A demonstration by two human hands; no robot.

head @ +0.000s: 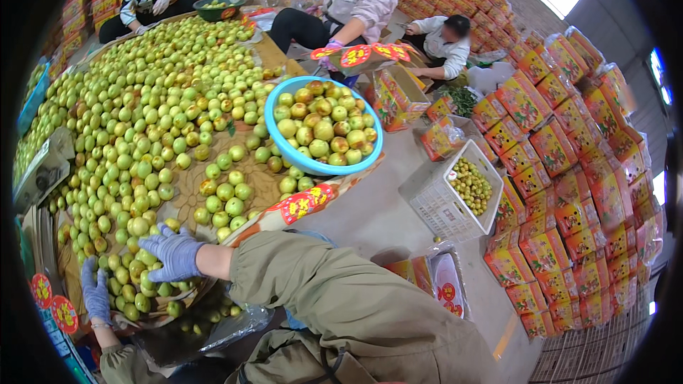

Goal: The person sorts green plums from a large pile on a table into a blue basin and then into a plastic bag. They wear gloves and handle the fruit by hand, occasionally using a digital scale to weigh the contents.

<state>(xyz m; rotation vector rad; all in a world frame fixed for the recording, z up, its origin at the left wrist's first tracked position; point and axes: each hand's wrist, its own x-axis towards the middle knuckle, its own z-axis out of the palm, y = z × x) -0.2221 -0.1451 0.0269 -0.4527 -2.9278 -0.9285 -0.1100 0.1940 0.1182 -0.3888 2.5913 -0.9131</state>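
Many green and reddish jujube fruits [144,133] lie over a brown patterned cloth [187,184] on a wide sorting surface. My right hand [175,253], in a striped pale-purple glove, rests with spread fingers on fruits near the front edge. My left hand [96,293], gloved alike, lies at the left edge of the same fruits, its fingers apart and touching some. Neither hand is closed around a fruit. Beyond my right hand stands a light-blue plastic basin [378,141] heaped with the fruits. Below the cloth's edge, some fruits lie by clear plastic film [240,326].
A white plastic crate [427,213] of small fruits stands on the floor at right, near an open carton [411,272]. Stacked printed cartons [549,261] line the right side. Several people sit beyond; a dark green basin [213,13] is at the far edge. A metal device [45,170] is at left.
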